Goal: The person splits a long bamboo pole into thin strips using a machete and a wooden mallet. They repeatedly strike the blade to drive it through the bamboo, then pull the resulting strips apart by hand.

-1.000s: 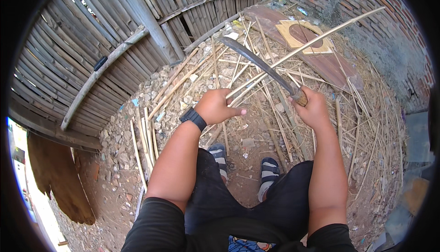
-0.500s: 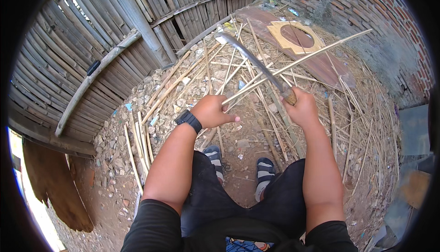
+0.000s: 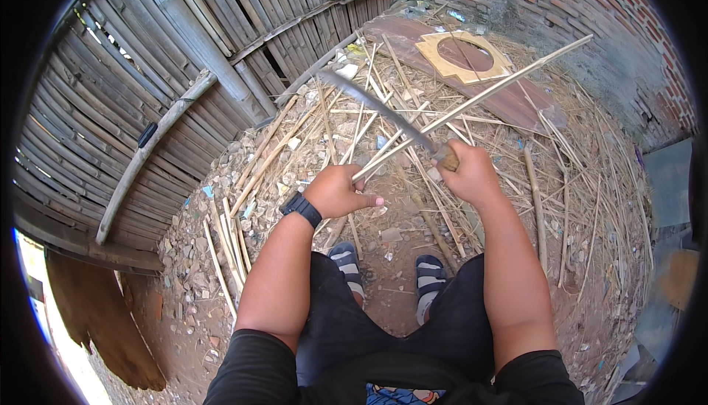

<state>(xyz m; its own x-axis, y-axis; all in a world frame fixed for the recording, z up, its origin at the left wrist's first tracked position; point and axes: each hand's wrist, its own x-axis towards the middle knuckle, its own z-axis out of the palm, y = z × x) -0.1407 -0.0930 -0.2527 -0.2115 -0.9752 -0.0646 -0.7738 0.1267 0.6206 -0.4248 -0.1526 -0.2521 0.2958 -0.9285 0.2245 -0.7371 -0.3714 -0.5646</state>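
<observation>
My left hand [image 3: 341, 191], below a dark wristwatch strap's far side, is closed round the near end of a long pale bamboo strip [image 3: 498, 89]. The strip slants up and away to the right. My right hand [image 3: 472, 173] grips the wooden handle of a machete [image 3: 394, 117]. Its curved dark blade points up and to the left, crossing the strip a little beyond my left hand. Motion blurs the blade toward its tip. Whether the edge touches the strip I cannot tell.
Loose bamboo strips [image 3: 276, 151] and shavings litter the stony ground. A brown board [image 3: 538, 103] lies ahead with a yellow cut-out frame [image 3: 435, 50] on it. A bamboo wall [image 3: 88, 132] stands left, a brick wall [image 3: 590, 22] right. My sandalled feet [image 3: 430, 283] are below.
My right hand has moved left with the machete, and its blade has swung left and down across the strip. My left hand keeps hold of the strip. The view has shifted slightly.
</observation>
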